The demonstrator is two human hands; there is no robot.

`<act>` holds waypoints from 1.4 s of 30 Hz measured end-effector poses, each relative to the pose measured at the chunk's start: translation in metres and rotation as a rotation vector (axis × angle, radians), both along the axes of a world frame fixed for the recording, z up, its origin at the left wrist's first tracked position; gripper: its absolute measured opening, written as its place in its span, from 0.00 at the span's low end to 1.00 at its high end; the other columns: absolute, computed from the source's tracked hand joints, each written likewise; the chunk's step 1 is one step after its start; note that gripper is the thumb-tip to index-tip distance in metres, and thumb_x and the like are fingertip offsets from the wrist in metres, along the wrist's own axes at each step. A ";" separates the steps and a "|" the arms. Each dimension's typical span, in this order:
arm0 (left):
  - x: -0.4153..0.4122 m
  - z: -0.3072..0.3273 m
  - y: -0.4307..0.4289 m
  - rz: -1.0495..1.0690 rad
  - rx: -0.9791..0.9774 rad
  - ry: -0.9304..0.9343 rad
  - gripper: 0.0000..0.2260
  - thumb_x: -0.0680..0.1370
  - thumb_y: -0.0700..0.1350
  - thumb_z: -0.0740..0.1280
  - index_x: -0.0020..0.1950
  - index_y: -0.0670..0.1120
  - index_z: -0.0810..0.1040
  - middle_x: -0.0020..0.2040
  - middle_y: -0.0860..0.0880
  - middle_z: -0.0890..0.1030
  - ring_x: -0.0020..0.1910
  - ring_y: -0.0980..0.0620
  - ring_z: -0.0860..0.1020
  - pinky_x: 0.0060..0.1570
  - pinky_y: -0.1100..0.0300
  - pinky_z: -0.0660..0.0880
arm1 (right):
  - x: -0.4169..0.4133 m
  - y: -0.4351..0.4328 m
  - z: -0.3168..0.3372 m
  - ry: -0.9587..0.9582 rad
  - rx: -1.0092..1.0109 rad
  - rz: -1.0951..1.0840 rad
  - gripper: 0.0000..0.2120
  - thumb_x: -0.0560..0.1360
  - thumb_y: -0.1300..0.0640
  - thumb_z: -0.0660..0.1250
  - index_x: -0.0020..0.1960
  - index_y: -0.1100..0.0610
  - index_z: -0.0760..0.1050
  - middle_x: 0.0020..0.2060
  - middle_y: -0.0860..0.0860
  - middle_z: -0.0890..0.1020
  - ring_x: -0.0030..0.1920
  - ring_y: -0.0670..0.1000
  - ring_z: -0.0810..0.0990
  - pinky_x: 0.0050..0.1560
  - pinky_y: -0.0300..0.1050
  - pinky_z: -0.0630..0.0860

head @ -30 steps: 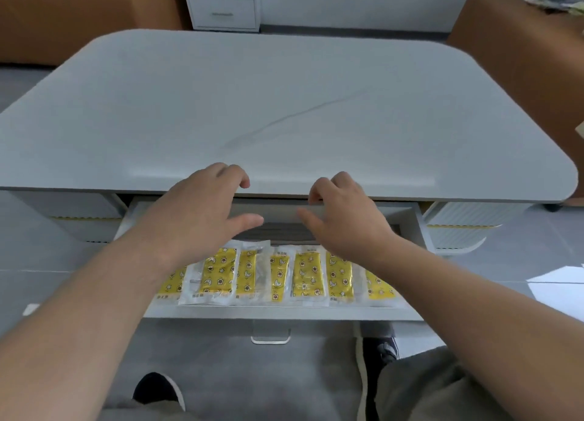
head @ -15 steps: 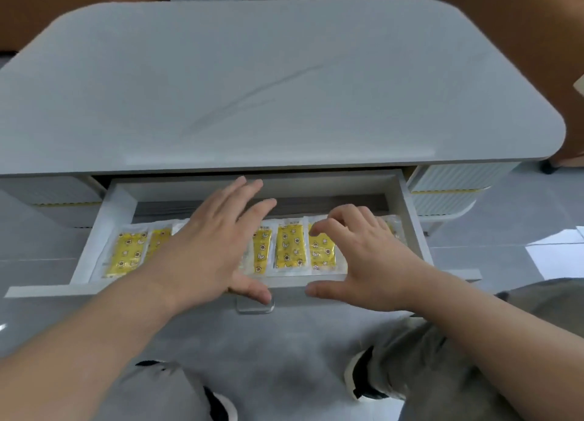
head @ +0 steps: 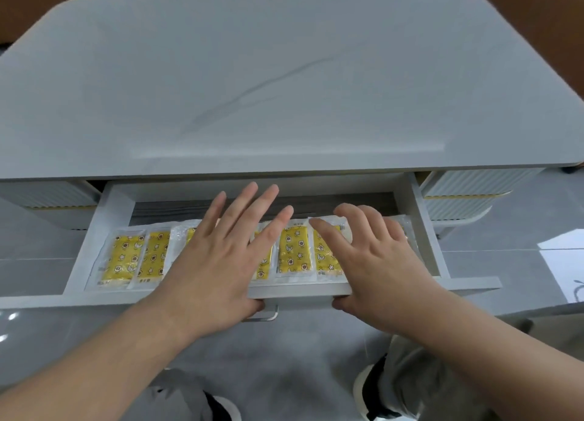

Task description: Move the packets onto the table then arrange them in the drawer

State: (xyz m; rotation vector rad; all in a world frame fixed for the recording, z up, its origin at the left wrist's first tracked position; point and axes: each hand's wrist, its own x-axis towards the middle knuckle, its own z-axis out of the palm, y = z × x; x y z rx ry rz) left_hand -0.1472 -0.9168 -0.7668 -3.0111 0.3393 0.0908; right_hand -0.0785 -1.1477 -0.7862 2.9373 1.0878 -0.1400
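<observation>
Head view, looking down at the open drawer (head: 104,228) under the white table (head: 284,73).

- The packets (head: 292,250) are lying flat in one row along the drawer floor, edge to edge or slightly overlapping, each clear wrapper showing a yellow patterned insert. None are lying on the tabletop.
- The left hand (head: 218,262) is reaching over the middle of the row with its fingers (head: 243,206) straight and splayed, palm down, closing on nothing. Its fingertips are extending past the far edge of the packets over the dark drawer floor. I cannot tell whether the palm is touching the packets beneath it. The thumb is sitting low at the drawer's front panel, just beside the metal handle (head: 268,316).
- The right hand (head: 376,262) is covering the right end of the row with its fingers lightly bent and spread, also gripping nothing. The index fingertip is sitting over the top edge of a packet. The thumb is lying against the underside of the front panel.
- Two packets at the far left (head: 121,259) are lying uncovered, well clear of the left hand. One full packet is showing in the gap between the two hands, just beside each.
- The packets under the palms are hidden, so I am not giving a count.
</observation>
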 end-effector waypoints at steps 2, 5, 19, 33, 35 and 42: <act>0.007 0.000 0.001 0.022 0.001 -0.012 0.62 0.58 0.64 0.79 0.83 0.48 0.49 0.83 0.43 0.47 0.81 0.43 0.45 0.76 0.37 0.55 | 0.005 0.003 0.001 -0.027 0.004 -0.041 0.60 0.52 0.34 0.82 0.77 0.50 0.63 0.69 0.58 0.69 0.68 0.62 0.68 0.63 0.61 0.73; 0.018 0.000 0.005 0.065 0.003 -0.049 0.61 0.59 0.64 0.79 0.83 0.48 0.49 0.83 0.43 0.45 0.81 0.43 0.43 0.77 0.38 0.52 | 0.015 0.009 0.000 -0.059 0.008 -0.111 0.62 0.52 0.34 0.82 0.80 0.50 0.59 0.73 0.59 0.66 0.72 0.63 0.65 0.67 0.63 0.69; 0.089 -0.007 0.010 0.191 0.009 -0.216 0.56 0.66 0.49 0.81 0.83 0.47 0.46 0.82 0.42 0.41 0.81 0.41 0.42 0.78 0.39 0.47 | 0.082 0.040 -0.003 -0.183 0.033 -0.258 0.58 0.61 0.37 0.81 0.81 0.50 0.54 0.77 0.62 0.58 0.76 0.66 0.59 0.73 0.65 0.60; 0.135 -0.030 0.028 0.253 0.072 -0.329 0.49 0.69 0.45 0.79 0.81 0.45 0.51 0.82 0.41 0.47 0.81 0.41 0.51 0.78 0.42 0.51 | 0.119 0.062 -0.020 -0.296 0.114 -0.316 0.49 0.65 0.47 0.81 0.79 0.51 0.59 0.75 0.62 0.62 0.74 0.65 0.59 0.71 0.65 0.58; 0.135 -0.032 0.028 0.258 0.082 -0.326 0.49 0.70 0.46 0.79 0.82 0.46 0.50 0.82 0.42 0.46 0.81 0.42 0.49 0.78 0.42 0.50 | 0.121 0.062 -0.019 -0.303 0.105 -0.306 0.48 0.66 0.49 0.81 0.79 0.51 0.59 0.75 0.61 0.61 0.74 0.64 0.57 0.72 0.66 0.57; 0.106 -0.025 0.009 0.139 -0.064 -0.283 0.43 0.70 0.47 0.78 0.79 0.44 0.60 0.81 0.39 0.51 0.80 0.39 0.52 0.78 0.43 0.53 | 0.115 0.049 -0.002 -0.106 0.106 -0.222 0.51 0.66 0.36 0.78 0.80 0.45 0.54 0.78 0.56 0.55 0.79 0.61 0.50 0.75 0.64 0.51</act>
